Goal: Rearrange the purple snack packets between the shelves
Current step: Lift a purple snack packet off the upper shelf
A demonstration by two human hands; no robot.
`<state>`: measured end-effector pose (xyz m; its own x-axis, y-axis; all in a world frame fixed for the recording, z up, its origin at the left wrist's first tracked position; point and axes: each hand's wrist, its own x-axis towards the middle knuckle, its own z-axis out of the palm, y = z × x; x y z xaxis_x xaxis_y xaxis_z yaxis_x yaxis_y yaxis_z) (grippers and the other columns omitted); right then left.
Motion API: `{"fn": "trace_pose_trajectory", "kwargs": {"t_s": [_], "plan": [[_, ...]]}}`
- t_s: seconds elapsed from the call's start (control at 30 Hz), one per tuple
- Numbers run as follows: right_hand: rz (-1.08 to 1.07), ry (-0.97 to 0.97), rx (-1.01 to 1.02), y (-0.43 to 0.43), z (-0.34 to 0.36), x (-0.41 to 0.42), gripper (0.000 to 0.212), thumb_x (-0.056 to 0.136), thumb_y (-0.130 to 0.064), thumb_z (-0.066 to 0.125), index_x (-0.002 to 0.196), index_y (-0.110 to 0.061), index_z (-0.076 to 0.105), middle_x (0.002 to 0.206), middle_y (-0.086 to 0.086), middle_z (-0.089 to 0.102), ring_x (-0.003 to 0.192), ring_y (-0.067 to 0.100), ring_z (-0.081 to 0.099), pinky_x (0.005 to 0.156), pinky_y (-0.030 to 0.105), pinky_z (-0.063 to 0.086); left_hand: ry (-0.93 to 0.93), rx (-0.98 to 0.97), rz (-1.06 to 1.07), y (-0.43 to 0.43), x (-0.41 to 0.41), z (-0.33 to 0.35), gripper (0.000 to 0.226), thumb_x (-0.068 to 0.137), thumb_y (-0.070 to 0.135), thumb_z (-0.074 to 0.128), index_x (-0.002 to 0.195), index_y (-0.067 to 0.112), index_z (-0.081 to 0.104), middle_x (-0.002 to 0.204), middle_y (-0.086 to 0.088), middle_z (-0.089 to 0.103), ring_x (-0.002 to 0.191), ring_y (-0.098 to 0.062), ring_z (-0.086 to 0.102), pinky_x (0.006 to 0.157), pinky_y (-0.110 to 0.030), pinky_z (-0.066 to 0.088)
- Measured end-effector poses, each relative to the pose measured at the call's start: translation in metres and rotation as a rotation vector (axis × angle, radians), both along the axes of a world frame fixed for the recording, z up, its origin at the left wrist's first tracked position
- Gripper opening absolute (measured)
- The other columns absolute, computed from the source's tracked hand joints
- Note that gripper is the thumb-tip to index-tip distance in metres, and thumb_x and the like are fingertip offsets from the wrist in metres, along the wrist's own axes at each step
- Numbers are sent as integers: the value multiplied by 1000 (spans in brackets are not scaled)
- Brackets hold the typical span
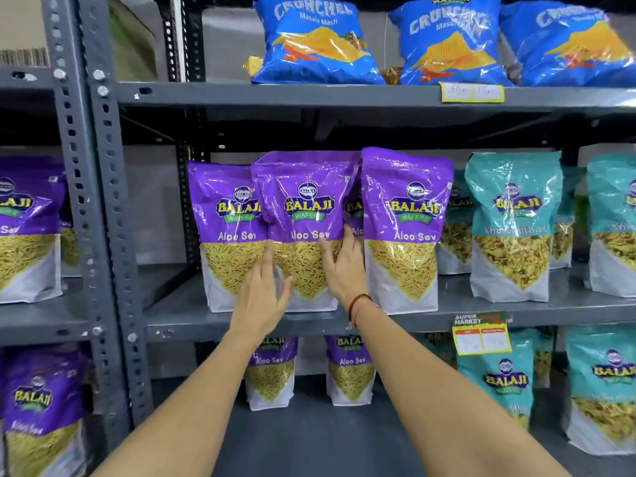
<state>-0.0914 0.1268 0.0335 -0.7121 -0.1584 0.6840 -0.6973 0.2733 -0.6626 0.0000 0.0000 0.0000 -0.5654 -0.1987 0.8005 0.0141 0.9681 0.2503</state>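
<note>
Three purple Aloo Sev packets stand in a row on the middle shelf [192, 315]. My left hand [263, 290] and my right hand [344, 270] lie against the lower front of the middle packet [304, 201], one on each side, fingers spread. It stands upright on the shelf, between the left packet [223, 208] and the right packet [406, 201]. Another purple packet [354, 208] peeks out behind. Two more purple packets [272, 373] [349, 370] stand on the shelf below, partly hidden by my arms.
Teal snack packets [512, 218] fill the right of the middle and lower shelves. Blue chip bags [316, 39] sit on the top shelf. A grey slotted upright [103, 201] separates a left rack holding more purple packets [27, 228]. Price tags [481, 335] hang on shelf edges.
</note>
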Motion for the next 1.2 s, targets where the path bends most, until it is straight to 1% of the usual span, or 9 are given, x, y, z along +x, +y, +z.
{"fn": "trace_pose_trajectory", "kwargs": {"t_s": [0.23,0.43,0.5,0.57,0.67,0.8,0.87,0.97,1.2], "plan": [[172,-276,-162,-4,-15,1,77,89,-59,47,145,-9,29,143,18,49,134,33,44,111,40,32,37,241,-38,9,-10,1,62,96,27,39,148,15,9,104,-21,64,95,-39,60,79,-43,46],[148,-191,-274,-5,-1,19,81,81,-52,66,143,-12,33,139,16,49,133,31,42,113,50,33,104,488,-132,15,-20,25,49,98,25,31,145,13,24,136,-19,52,125,-36,46,103,-49,37],[172,-312,-189,-8,-62,30,85,74,-46,76,140,-12,36,135,15,52,130,30,45,111,50,36,-16,611,-86,10,-4,-40,51,97,27,35,145,15,24,145,-15,42,132,-31,41,109,-49,33],[214,-248,-227,3,-73,38,85,69,-43,81,137,-13,39,131,13,55,127,29,49,109,51,39,-5,605,-207,9,6,-51,51,96,27,41,144,16,28,141,-12,43,127,-26,45,107,-42,37],[217,-186,-321,13,-54,55,81,65,-44,83,132,-20,44,129,5,59,124,22,53,106,48,44,68,589,-306,9,18,-33,51,94,26,48,143,17,33,128,-8,43,113,-13,49,95,-10,38],[247,-130,-455,27,-53,81,77,60,-44,86,125,-31,49,122,-9,64,115,6,60,102,36,50,76,594,-484,9,44,-23,66,84,40,58,143,29,31,148,-5,32,136,-10,33,111,-44,37],[283,-144,-496,33,-58,93,65,58,-44,87,112,-46,51,109,-20,66,104,-4,63,95,28,54,62,587,-521,11,61,-25,73,78,48,62,141,43,26,154,5,24,142,-10,23,113,-49,32],[344,-210,-508,36,-82,108,64,58,-43,87,113,-41,54,109,-14,69,101,3,67,91,35,56,25,568,-582,13,84,-43,79,77,48,66,140,48,20,157,12,21,144,-6,18,117,-51,22],[378,-250,-346,34,-172,117,82,48,-45,90,119,-33,51,112,-22,64,107,2,62,89,23,53,-49,581,-489,-2,122,-123,100,62,41,82,142,42,20,137,23,47,128,-9,48,99,-28,47]]}}
